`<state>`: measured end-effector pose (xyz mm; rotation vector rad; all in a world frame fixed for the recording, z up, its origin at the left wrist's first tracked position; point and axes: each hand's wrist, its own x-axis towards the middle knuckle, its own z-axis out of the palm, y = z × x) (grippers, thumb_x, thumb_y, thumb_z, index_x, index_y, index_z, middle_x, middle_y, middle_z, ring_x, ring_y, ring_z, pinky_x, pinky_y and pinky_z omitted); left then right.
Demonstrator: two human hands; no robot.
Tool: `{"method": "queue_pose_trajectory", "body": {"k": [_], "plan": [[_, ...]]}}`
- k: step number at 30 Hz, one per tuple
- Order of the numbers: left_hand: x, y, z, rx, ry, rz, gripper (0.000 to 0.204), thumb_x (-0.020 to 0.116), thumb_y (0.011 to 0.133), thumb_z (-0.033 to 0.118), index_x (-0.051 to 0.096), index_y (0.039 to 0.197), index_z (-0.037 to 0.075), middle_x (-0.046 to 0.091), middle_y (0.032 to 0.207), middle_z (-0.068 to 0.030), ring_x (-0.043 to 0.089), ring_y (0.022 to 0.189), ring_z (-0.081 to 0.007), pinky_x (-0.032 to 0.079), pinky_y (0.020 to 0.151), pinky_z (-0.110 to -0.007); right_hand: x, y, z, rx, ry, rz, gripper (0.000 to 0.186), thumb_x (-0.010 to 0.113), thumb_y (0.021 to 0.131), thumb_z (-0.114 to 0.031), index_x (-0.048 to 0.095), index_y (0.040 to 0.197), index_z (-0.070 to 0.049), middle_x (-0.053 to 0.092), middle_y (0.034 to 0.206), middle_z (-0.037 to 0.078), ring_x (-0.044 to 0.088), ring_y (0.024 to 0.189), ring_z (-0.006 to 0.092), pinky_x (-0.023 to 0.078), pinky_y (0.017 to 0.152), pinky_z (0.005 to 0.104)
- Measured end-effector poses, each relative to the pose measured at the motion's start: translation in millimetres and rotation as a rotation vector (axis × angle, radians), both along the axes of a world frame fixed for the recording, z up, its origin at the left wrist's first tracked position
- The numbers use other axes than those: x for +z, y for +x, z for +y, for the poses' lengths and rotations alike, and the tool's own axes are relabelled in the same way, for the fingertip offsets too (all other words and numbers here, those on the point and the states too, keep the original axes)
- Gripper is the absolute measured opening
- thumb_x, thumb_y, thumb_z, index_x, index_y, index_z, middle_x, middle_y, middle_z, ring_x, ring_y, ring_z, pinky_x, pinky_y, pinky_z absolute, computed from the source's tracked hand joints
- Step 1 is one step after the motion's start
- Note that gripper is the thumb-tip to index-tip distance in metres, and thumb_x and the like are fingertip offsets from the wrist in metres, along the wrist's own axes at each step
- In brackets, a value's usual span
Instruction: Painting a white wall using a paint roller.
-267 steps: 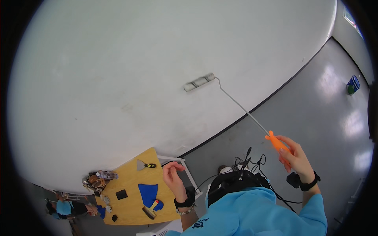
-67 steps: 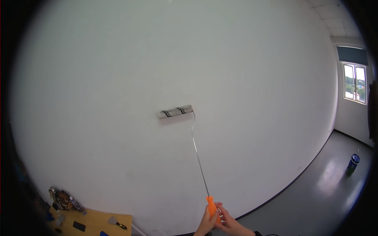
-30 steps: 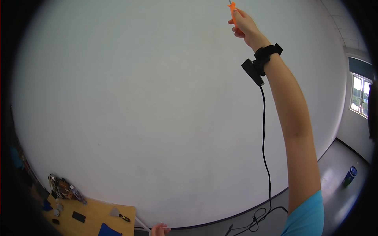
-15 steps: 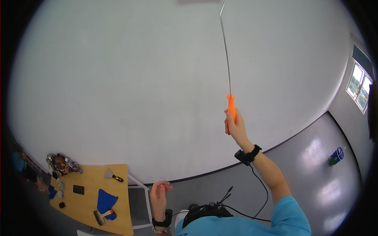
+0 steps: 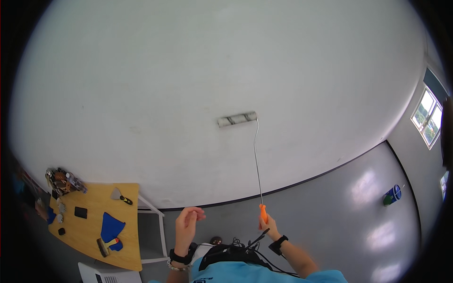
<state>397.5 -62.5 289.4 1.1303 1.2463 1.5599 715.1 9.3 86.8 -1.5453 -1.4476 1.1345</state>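
Note:
My right hand is closed around the orange handle of a long metal-framed paint roller. The white, dark-striped roller head is against the white wall, which shows faint grey smudges. My left hand is empty, its fingers loosely bent and open, beside the right edge of a yellow table. On that table lie a scraper, a blue cloth, a wide brush and a black flat object.
A bag with bottles sits at the table's far corner. A paint bucket stands on the grey floor at right, below a window. A person is partly visible at far left. Cables hang at my waist.
Both hands held the handle earlier; my left has let go. The roller rose out of sight, then came down to mid-wall, my right hand lowering with it toward me.

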Motion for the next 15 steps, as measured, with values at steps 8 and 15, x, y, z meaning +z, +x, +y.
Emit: {"method": "queue_pose_trajectory", "body": {"k": [8, 15], "plan": [[-7, 13, -8, -0.051, -0.036, -0.035, 0.019, 0.045, 0.099, 0.010, 0.058, 0.099, -0.003, 0.066, 0.091, -0.0096, 0.065, 0.083, -0.0156, 0.050, 0.075, -0.026, -5, 2, -37, -0.036, 0.056, -0.037, 0.030, 0.054, 0.096, -0.032, 0.054, 0.091, -0.003, 0.059, 0.062, 0.005, 0.060, 0.054, 0.0142, 0.047, 0.053, 0.0289], [-19, 11, -9, -0.049, 0.007, -0.078, 0.019, 0.043, 0.098, 0.007, 0.059, 0.098, -0.003, 0.066, 0.089, -0.0107, 0.066, 0.081, -0.0171, 0.051, 0.074, -0.027, 108, -12, 47, -0.033, 0.303, -0.011, 0.025, 0.054, 0.097, -0.027, 0.053, 0.092, -0.003, 0.057, 0.063, 0.004, 0.056, 0.053, 0.0102, 0.045, 0.050, 0.0263]]}}
